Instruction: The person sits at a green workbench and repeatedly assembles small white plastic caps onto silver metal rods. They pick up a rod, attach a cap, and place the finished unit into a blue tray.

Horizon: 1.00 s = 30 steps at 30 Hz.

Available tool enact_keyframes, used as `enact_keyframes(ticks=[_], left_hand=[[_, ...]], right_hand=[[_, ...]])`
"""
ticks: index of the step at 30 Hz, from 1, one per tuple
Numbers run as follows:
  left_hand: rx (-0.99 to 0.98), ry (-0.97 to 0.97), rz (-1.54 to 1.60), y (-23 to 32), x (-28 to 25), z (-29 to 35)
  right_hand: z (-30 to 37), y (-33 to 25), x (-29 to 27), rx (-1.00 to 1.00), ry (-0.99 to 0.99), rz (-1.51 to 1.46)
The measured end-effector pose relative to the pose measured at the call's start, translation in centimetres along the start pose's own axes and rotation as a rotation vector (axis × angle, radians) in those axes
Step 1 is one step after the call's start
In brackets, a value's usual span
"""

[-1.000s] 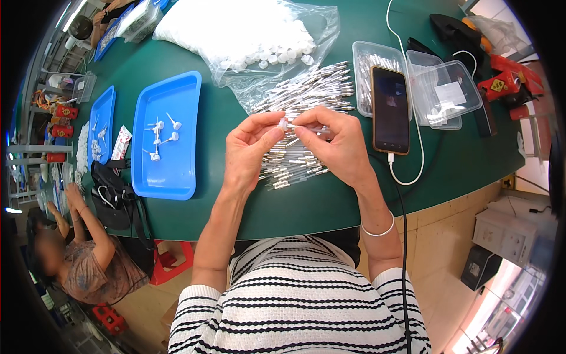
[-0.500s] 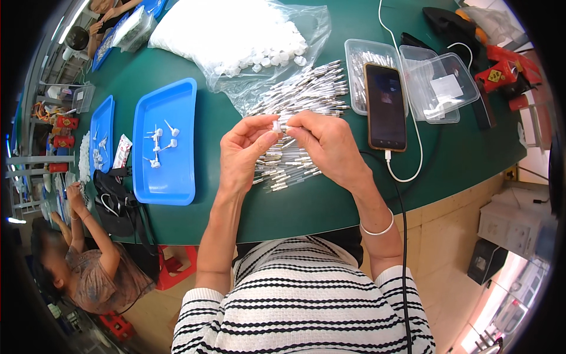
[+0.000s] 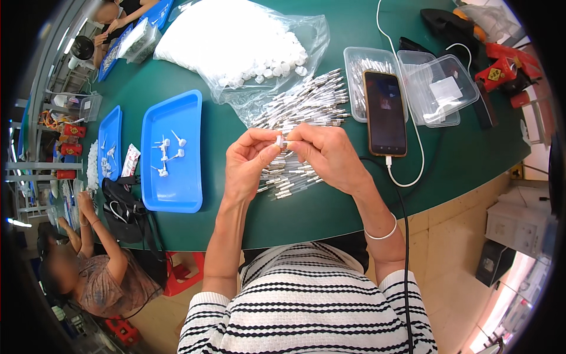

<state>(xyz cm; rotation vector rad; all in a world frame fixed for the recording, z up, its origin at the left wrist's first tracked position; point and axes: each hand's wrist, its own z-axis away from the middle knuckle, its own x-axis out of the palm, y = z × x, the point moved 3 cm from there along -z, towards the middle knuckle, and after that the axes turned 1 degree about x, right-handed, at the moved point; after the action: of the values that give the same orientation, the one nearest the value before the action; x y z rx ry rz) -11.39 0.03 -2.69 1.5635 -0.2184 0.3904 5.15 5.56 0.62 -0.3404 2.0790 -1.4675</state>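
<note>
Between the fingertips of my left hand (image 3: 244,168) is a small white plastic cap (image 3: 279,141). My right hand (image 3: 330,156) pinches right up against the cap's right side; what lies between its fingers is mostly covered, with only a short thin bit showing. Both hands are over a heap of thin rods (image 3: 306,100) with white and silvery parts, spread under and beyond them. Past the heap, a clear plastic bag (image 3: 321,35) lies open, spilling many white caps (image 3: 283,56).
A blue tray (image 3: 171,197) holding several capped pieces (image 3: 178,154) lies left, beside a smaller blue tray (image 3: 110,121) and a black bag (image 3: 124,212). A phone (image 3: 386,112) on a white cable leans on a clear box (image 3: 354,65) of rods. Co-workers sit left (image 3: 106,277) and far left (image 3: 112,17).
The whole view has shifted slightly, so the table things sit a little lower. Both hands keep the same pinch on the cap, with little visible movement between them.
</note>
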Motion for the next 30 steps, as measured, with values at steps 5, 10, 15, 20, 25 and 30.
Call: enact_keyframes(ticks=[5,10,15,20,25,30], left_hand=[[-0.057,-0.025,0.118,0.5,0.4,0.0],[-0.023,-0.047,0.111,0.3,0.1,0.1],[0.034,-0.041,0.06,0.6,0.3,0.1],[0.176,-0.036,0.02,1.8,1.4,0.6],[0.327,-0.05,-0.095,2.0,1.6,0.7],[0.367,-0.066,-0.159,2.6,1.9,0.8]], right_hand=[[0.0,-0.2,0.3,-0.033,0.028,0.026],[0.1,-0.6,0.6,-0.095,0.081,0.083],[0.1,-0.7,1.2,-0.145,0.141,0.115],[0.1,0.1,1.5,0.067,0.037,-0.263],[0.3,0.6,2.0,0.089,0.012,-0.502],[0.5,1.2,2.5,0.066,0.003,-0.577]])
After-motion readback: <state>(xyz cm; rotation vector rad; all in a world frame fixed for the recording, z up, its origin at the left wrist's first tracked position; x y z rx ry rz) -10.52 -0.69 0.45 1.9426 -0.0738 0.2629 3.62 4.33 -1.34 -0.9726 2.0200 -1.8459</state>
